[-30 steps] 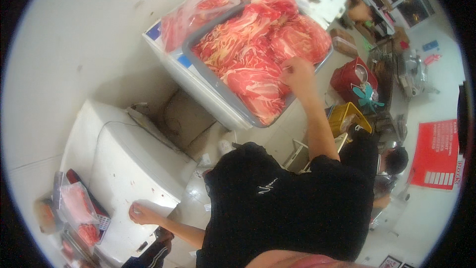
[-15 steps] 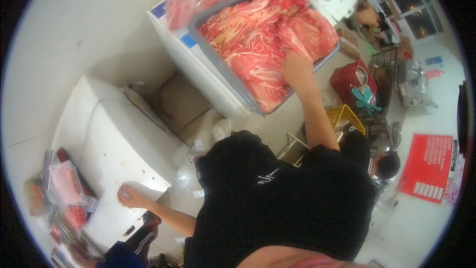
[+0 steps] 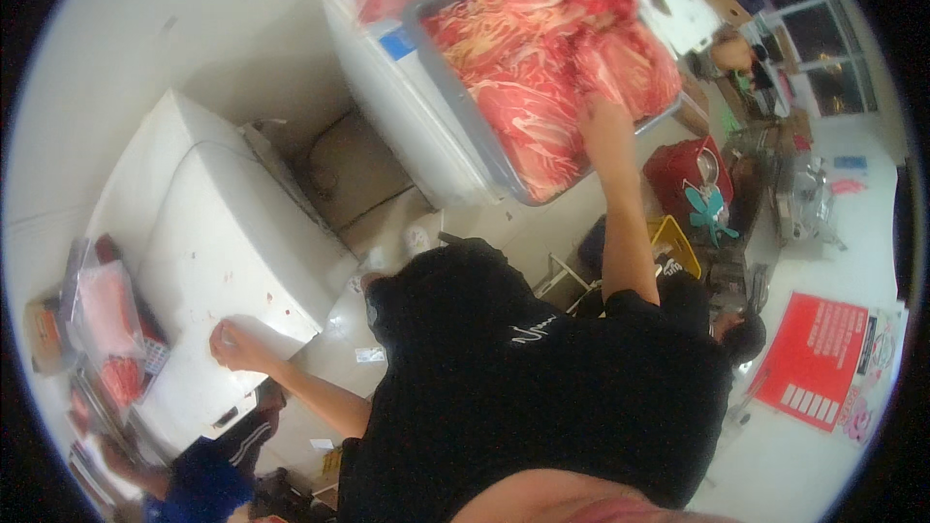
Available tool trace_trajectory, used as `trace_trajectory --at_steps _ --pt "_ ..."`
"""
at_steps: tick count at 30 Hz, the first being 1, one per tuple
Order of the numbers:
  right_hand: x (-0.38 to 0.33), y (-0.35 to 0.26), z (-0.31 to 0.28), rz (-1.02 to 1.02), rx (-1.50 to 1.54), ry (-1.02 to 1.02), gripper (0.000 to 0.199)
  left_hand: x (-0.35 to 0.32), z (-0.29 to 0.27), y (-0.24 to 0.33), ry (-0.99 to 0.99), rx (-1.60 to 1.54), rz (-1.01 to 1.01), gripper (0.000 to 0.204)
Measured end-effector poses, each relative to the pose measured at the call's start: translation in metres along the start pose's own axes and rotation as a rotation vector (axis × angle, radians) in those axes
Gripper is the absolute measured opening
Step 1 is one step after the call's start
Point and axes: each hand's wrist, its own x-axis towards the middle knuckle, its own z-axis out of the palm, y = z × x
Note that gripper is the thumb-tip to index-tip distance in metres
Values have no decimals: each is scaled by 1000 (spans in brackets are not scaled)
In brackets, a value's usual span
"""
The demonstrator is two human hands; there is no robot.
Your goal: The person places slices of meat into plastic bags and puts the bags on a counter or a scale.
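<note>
- The right hand (image 3: pixel 603 121) is reaching into the grey tray (image 3: pixel 455 87), its grip pressing down on the sliced red meat (image 3: pixel 542 58); whether it is clenching any, I cannot tell.
- The left hand (image 3: pixel 235 347) is curling into a loose fist, resting on the white chest freezer (image 3: pixel 208 252).
- The meat is lying under and around the right fingers.

Butcher's workroom: grey tray (image 3: pixel 455 107) of sliced meat (image 3: pixel 542 68), chest freezer (image 3: pixel 213 261).

A grey tray (image 3: pixel 455 87) heaped with thin, marbled red meat slices (image 3: pixel 542 58) sits atop a white cabinet (image 3: pixel 407 107).
</note>
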Motion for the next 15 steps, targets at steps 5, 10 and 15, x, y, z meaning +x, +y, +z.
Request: trace_trajectory --at_steps 5,10,15 --pt "10 -16 -58 153 398 47 27 1 0 0 60 86 57 21" --pt "31 -34 -64 -66 416 358 32 -8 9 -27 -3 52 55 17" --pt "4 -184 -39 -137 783 -124 35 -24 22 -52 32 298 136 27"
